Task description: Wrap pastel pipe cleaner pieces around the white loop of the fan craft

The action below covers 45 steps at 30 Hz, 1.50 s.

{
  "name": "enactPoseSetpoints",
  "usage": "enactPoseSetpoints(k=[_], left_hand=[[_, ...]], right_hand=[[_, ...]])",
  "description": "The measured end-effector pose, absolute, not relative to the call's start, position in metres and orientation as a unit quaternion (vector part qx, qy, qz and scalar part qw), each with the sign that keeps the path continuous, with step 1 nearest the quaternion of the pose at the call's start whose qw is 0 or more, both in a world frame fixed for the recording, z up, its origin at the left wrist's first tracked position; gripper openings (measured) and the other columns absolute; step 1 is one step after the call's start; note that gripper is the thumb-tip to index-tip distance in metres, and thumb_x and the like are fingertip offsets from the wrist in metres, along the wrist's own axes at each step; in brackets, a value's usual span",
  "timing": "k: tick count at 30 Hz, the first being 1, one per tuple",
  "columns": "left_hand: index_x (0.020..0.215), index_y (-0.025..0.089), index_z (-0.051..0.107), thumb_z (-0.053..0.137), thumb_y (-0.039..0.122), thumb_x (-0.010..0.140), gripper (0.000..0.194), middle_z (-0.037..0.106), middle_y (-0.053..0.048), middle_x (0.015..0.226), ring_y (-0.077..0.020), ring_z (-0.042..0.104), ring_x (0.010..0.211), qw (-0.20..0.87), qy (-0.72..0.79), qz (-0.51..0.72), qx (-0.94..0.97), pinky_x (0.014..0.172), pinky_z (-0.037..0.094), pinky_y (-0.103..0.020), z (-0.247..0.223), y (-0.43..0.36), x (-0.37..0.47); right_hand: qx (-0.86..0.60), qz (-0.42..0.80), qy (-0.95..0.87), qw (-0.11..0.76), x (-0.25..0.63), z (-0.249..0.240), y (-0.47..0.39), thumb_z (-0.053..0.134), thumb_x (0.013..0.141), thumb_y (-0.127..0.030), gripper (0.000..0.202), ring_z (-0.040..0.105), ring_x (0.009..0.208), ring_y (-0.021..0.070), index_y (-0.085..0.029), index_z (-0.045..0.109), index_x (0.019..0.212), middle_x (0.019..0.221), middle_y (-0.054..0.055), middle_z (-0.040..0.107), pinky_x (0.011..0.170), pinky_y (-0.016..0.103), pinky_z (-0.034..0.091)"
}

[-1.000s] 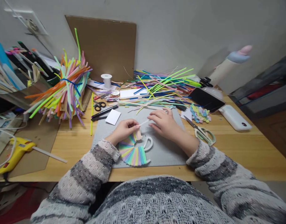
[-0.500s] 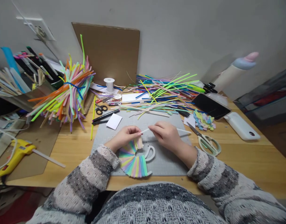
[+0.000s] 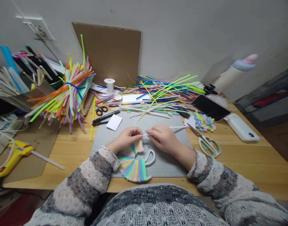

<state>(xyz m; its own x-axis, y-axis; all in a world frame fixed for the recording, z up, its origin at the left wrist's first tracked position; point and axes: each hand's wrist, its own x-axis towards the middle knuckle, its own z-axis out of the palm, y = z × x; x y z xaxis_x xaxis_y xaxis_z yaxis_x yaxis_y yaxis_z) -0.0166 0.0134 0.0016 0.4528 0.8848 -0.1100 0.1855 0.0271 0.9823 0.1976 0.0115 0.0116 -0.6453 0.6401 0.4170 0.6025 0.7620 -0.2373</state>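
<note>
My left hand [image 3: 128, 138] is closed, thumb and fingers pinching the upper end of a curved, fan-like piece made of pastel pipe cleaners [image 3: 135, 169] in rainbow stripes. A white pipe cleaner [image 3: 178, 127] runs from that pinch through the fingers of my right hand [image 3: 163, 138], which is closed on it. Its free end sticks out to the right, behind the right hand. Below, a white loop [image 3: 154, 157] stands out from the inner side of the striped piece. My fingers partly hide where the white pipe cleaner meets the piece.
A grey cutting mat [image 3: 166, 166] lies under my hands. Scissors [image 3: 208, 145] and curly pastel scraps [image 3: 204, 121] are at right. Loose pipe cleaners [image 3: 167, 94] lie behind, a tied bundle [image 3: 68, 91] at left, and a yellow glue gun [image 3: 13, 157] at far left.
My right hand has moved slightly left, closer to my left hand. The free end of the white pipe cleaner has shifted left and a little up. The left hand keeps its pinch.
</note>
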Motion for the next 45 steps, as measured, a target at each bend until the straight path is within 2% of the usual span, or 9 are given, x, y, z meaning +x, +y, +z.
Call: enactPoseSetpoints(k=[7,15,20,24,28,32,36,40,45], left_hand=[[0.080,0.015,0.061,0.055,0.033,0.081,0.019,0.060,-0.001,0.072,-0.0138,0.052,0.068,0.491,0.449,0.240,0.707,0.065,0.042,-0.026,0.000,0.013,-0.015],[0.078,0.016,0.061,0.053,0.025,0.075,0.013,0.060,0.000,0.071,-0.0150,0.052,0.068,0.448,0.480,0.215,0.723,0.062,0.039,-0.025,-0.003,0.014,-0.011],[0.071,0.015,0.061,0.049,0.029,0.079,0.020,0.061,-0.002,0.072,-0.0163,0.055,0.074,0.555,0.459,0.282,0.634,0.072,0.043,-0.027,0.001,0.016,-0.011],[0.085,0.011,0.063,0.030,0.050,0.092,0.051,0.067,-0.011,0.081,-0.0179,0.063,0.077,0.727,0.427,0.332,0.422,0.077,0.048,-0.030,0.008,0.023,-0.016],[0.095,0.011,0.057,0.022,0.053,0.095,0.055,0.066,-0.014,0.090,-0.0187,0.067,0.076,0.747,0.421,0.411,0.310,0.071,0.051,-0.029,0.011,0.030,-0.019],[0.095,0.014,0.054,0.039,0.050,0.092,0.039,0.064,-0.009,0.089,-0.0184,0.067,0.077,0.725,0.424,0.434,0.326,0.072,0.051,-0.030,0.008,0.028,-0.017],[0.084,0.014,0.059,0.065,0.030,0.076,0.019,0.060,-0.003,0.079,-0.0138,0.058,0.075,0.627,0.457,0.349,0.525,0.074,0.044,-0.026,0.000,0.022,-0.014],[0.077,0.014,0.061,0.063,0.028,0.075,0.015,0.058,-0.001,0.075,-0.0142,0.052,0.074,0.530,0.446,0.294,0.659,0.071,0.040,-0.026,-0.002,0.019,-0.014],[0.078,0.014,0.059,0.059,0.028,0.076,0.014,0.056,-0.001,0.073,-0.0138,0.050,0.071,0.517,0.438,0.268,0.685,0.067,0.039,-0.026,0.003,0.018,-0.013]], right_hand=[[-0.330,0.106,-0.918,0.193,0.182,0.001,0.011,0.044,0.093,-0.023,0.020,0.052,0.071,0.0153,-0.016,0.060,0.082,0.077,0.006,0.062,0.065,0.027,0.033],[-0.325,0.208,-0.890,0.243,0.181,-0.008,0.015,0.049,0.088,-0.021,0.022,0.045,0.062,0.0122,-0.018,0.052,0.066,0.063,0.000,0.053,0.060,0.023,0.032],[-0.326,0.243,-0.875,0.263,0.182,-0.009,0.015,0.047,0.090,-0.023,0.017,0.052,0.069,0.0130,-0.017,0.059,0.080,0.073,0.003,0.059,0.065,0.024,0.037],[-0.323,0.235,-0.873,0.281,0.185,-0.011,0.018,0.048,0.090,-0.022,0.014,0.056,0.076,0.0146,-0.017,0.061,0.090,0.083,0.005,0.065,0.070,0.026,0.040],[-0.329,0.220,-0.877,0.272,0.187,-0.011,0.019,0.048,0.091,-0.023,0.015,0.057,0.075,0.0152,-0.018,0.062,0.088,0.082,0.005,0.066,0.071,0.028,0.039],[-0.333,0.223,-0.875,0.271,0.187,-0.010,0.018,0.048,0.091,-0.024,0.016,0.058,0.077,0.0155,-0.018,0.062,0.089,0.083,0.005,0.067,0.072,0.028,0.039],[-0.337,0.218,-0.875,0.271,0.186,-0.009,0.018,0.050,0.090,-0.023,0.014,0.058,0.078,0.0154,-0.018,0.063,0.090,0.084,0.004,0.067,0.073,0.028,0.038],[-0.340,0.213,-0.875,0.270,0.185,-0.009,0.018,0.051,0.089,-0.024,0.013,0.057,0.075,0.0147,-0.018,0.062,0.087,0.080,0.003,0.066,0.071,0.027,0.037],[-0.337,0.202,-0.880,0.266,0.183,-0.009,0.016,0.051,0.087,-0.021,0.011,0.055,0.072,0.0143,-0.018,0.061,0.082,0.076,0.003,0.063,0.069,0.026,0.036]])
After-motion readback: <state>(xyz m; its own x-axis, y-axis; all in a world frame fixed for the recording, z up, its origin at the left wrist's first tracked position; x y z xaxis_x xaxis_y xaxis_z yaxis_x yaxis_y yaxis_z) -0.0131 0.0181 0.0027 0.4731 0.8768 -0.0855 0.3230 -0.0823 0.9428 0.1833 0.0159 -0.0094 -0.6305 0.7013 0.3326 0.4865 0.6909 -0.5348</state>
